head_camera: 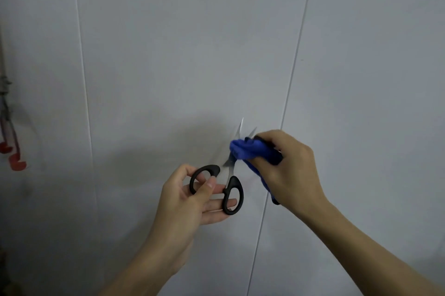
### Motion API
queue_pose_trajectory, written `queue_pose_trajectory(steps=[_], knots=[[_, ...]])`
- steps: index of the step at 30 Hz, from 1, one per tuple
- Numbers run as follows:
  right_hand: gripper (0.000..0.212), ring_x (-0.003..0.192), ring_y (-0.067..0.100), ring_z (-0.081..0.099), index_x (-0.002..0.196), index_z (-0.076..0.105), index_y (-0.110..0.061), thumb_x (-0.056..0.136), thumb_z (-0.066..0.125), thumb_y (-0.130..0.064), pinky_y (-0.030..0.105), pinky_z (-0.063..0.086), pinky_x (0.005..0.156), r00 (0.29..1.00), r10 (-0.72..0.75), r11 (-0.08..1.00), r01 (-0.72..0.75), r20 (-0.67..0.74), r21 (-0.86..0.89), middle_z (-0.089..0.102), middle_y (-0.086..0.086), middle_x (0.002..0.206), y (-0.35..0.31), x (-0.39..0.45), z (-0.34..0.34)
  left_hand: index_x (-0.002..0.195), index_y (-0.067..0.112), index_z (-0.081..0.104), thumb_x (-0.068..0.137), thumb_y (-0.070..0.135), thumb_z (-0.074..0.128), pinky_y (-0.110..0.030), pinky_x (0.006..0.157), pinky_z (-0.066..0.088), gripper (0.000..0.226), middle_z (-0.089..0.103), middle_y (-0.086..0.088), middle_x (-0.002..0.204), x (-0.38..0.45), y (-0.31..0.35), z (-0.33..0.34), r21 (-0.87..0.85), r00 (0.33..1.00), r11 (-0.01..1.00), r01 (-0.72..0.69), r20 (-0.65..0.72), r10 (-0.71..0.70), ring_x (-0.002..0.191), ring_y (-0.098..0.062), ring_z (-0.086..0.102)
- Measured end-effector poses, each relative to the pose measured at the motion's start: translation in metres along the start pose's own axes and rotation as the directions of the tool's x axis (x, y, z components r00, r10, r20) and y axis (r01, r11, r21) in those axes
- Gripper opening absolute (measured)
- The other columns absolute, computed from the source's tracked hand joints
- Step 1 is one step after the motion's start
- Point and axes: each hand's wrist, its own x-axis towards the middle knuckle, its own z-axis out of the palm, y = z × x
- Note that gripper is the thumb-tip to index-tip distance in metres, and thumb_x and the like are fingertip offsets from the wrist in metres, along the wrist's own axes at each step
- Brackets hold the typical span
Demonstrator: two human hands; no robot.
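Observation:
A pair of scissors [228, 182] with black loop handles and steel blades is held up in front of a pale grey panelled wall. Its blades stand apart, tips pointing up. My left hand [190, 199] holds the handles, thumb pressed on the left loop and fingers under the right loop. My right hand [286, 170] grips a bunched blue cloth [250, 151], which is wrapped around the blades just above the pivot. Part of the blades is hidden by the cloth.
The grey wall [168, 54] has thin vertical seams. At the far left edge, thin cords with red hook-shaped ends [14, 160] hang down the wall.

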Motion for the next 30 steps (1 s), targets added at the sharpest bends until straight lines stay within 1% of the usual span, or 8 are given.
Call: queue_pose_trajectory(steps=[2, 5, 11, 17, 21, 24, 27, 30], knots=[[0.012, 0.078, 0.002, 0.058, 0.092, 0.071, -0.011, 0.080, 0.072, -0.008, 0.014, 0.046, 0.069, 0.974, -0.225, 0.972, 0.225, 0.003, -0.067, 0.065, -0.007, 0.085, 0.003, -0.006, 0.004, 0.083, 0.005, 0.047, 0.093, 0.004, 0.055, -0.043, 0.060, 0.060, 0.013, 0.074, -0.016, 0.073, 0.001, 0.001, -0.001, 0.018, 1.000, 1.000, -0.008, 0.000, 0.008, 0.069, -0.043, 0.072], [0.018, 0.079, 0.015, 0.057, 0.094, 0.075, -0.011, 0.086, 0.059, -0.012, 0.027, 0.043, 0.066, 0.907, -0.415, 0.881, 0.420, 0.072, -0.219, 0.068, 0.002, 0.091, 0.010, -0.008, 0.009, 0.084, 0.004, 0.047, 0.093, 0.005, 0.055, -0.044, 0.061, 0.060, 0.012, 0.074, -0.016, 0.075, 0.000, 0.002, -0.001, 0.052, 1.000, 0.999, -0.012, 0.010, 0.011, 0.069, -0.042, 0.072], [0.019, 0.072, 0.024, 0.052, 0.089, 0.074, -0.008, 0.079, 0.068, 0.006, 0.031, 0.034, 0.065, 0.831, -0.544, 0.740, 0.542, 0.120, -0.398, 0.067, 0.006, 0.088, 0.022, -0.001, 0.008, 0.080, 0.004, 0.044, 0.093, 0.001, 0.055, -0.046, 0.059, 0.061, 0.017, 0.073, -0.023, 0.076, -0.003, 0.001, -0.002, 0.076, 1.000, 0.997, -0.008, 0.024, 0.006, 0.066, -0.044, 0.071], [0.021, 0.069, 0.028, 0.054, 0.089, 0.073, -0.005, 0.075, 0.068, 0.011, 0.033, 0.036, 0.064, 0.829, -0.539, 0.683, 0.532, 0.147, -0.499, 0.066, 0.009, 0.087, 0.030, 0.011, 0.004, 0.077, 0.005, 0.043, 0.093, 0.000, 0.054, -0.048, 0.061, 0.060, 0.019, 0.072, -0.021, 0.074, -0.003, -0.002, -0.004, 0.093, 0.999, 0.996, -0.013, 0.045, 0.009, 0.065, -0.046, 0.071], [0.022, 0.067, 0.028, 0.055, 0.090, 0.074, -0.003, 0.073, 0.070, 0.010, 0.035, 0.046, 0.056, 0.898, -0.430, 0.765, 0.414, 0.088, -0.493, 0.067, 0.011, 0.089, 0.032, 0.019, 0.001, 0.079, 0.005, 0.044, 0.093, 0.002, 0.055, -0.047, 0.061, 0.061, 0.017, 0.071, -0.025, 0.079, -0.004, -0.002, -0.003, 0.098, 0.999, 0.995, -0.018, 0.033, 0.014, 0.066, -0.046, 0.071], [0.017, 0.069, 0.027, 0.059, 0.099, 0.072, -0.001, 0.083, 0.067, 0.000, 0.035, 0.051, 0.058, 0.904, -0.420, 0.823, 0.418, 0.082, -0.386, 0.067, 0.011, 0.090, 0.019, 0.007, -0.001, 0.085, 0.002, 0.048, 0.093, 0.002, 0.054, -0.040, 0.055, 0.060, 0.011, 0.071, -0.023, 0.078, -0.003, -0.001, -0.006, 0.075, 1.000, 0.997, -0.029, 0.004, 0.028, 0.065, -0.044, 0.071], [0.026, 0.065, 0.022, 0.060, 0.102, 0.070, -0.001, 0.094, 0.054, -0.019, 0.030, 0.051, 0.058, 0.867, -0.433, 0.843, 0.487, 0.248, -0.230, 0.065, 0.007, 0.078, 0.002, -0.010, 0.001, 0.091, -0.001, 0.050, 0.093, 0.004, 0.055, -0.040, 0.055, 0.060, 0.007, 0.072, -0.024, 0.080, 0.000, 0.000, -0.009, 0.089, 0.999, 0.995, -0.038, 0.002, 0.038, 0.065, -0.042, 0.072], [0.023, 0.066, 0.013, 0.058, 0.099, 0.064, -0.011, 0.094, 0.054, -0.030, 0.022, 0.047, 0.060, 0.929, -0.252, 0.944, 0.297, 0.271, -0.141, 0.066, -0.002, 0.074, -0.003, -0.012, 0.003, 0.093, -0.001, 0.050, 0.094, 0.004, 0.055, -0.039, 0.056, 0.060, 0.006, 0.073, -0.022, 0.078, 0.001, 0.001, -0.009, 0.103, 0.999, 0.994, -0.047, 0.007, 0.047, 0.066, -0.042, 0.072]])
